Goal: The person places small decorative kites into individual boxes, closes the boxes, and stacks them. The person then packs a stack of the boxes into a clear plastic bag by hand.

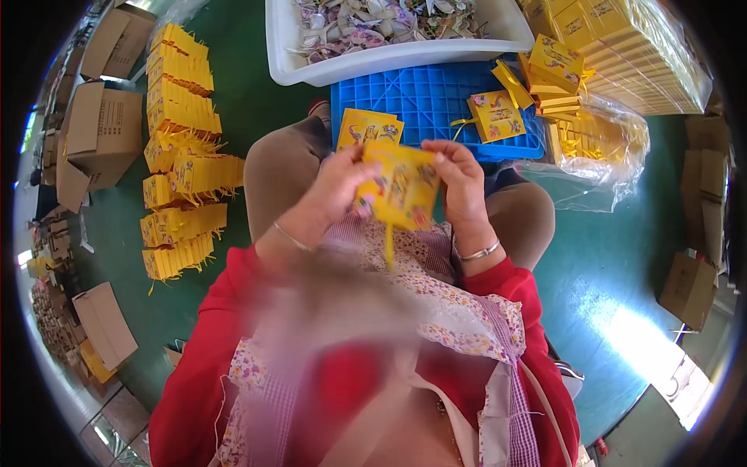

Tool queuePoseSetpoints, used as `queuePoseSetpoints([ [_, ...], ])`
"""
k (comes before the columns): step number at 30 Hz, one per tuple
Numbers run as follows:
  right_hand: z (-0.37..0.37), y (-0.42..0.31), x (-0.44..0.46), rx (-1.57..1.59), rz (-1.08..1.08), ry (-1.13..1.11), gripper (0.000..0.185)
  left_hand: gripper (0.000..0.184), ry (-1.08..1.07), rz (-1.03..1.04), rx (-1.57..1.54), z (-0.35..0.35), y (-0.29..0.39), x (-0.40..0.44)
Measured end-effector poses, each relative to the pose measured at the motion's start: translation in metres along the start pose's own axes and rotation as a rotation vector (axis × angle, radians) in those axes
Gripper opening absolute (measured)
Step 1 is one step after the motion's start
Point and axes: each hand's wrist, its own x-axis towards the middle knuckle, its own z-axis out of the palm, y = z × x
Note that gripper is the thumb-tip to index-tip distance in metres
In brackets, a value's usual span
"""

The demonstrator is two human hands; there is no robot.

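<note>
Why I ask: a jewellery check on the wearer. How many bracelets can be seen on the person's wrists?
2: the left-wrist bracelet and the right-wrist bracelet. The red sleeves may hide more.

Red sleeves — floral apron, purple checked trim — 2 silver bracelets, brown trousers.
</note>
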Motion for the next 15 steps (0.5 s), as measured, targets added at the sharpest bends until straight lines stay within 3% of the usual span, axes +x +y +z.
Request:
queuePoseSetpoints([
  [2,-0.005,0.004,0.018,-0.015,0.011,0.096,0.018,0.034,0.091,0.169,-0.015,-0.016,0.008,0.021],
  [5,-0.031,0.02,0.04,-0.242,0.121,0.307,0.029,0.036,0.172,0.126,0.036,-0.039,0.015,0.046],
  [8,-0.03,0.042,0.049,-0.425,0.249,0.131,0.031,0.038,0.21,0.103,0.092,-0.062,-0.005,0.073],
  [11,-0.011,0.061,0.052,-0.444,0.237,0.046,0.042,0.037,0.426,0.157,0.699,-0.059,-0.009,0.075],
  [15,-0.003,0.089,0.058,-0.558,0.16,-0.019,0.047,0.032,0.536,0.3,1.209,-0.041,-0.002,0.064],
])
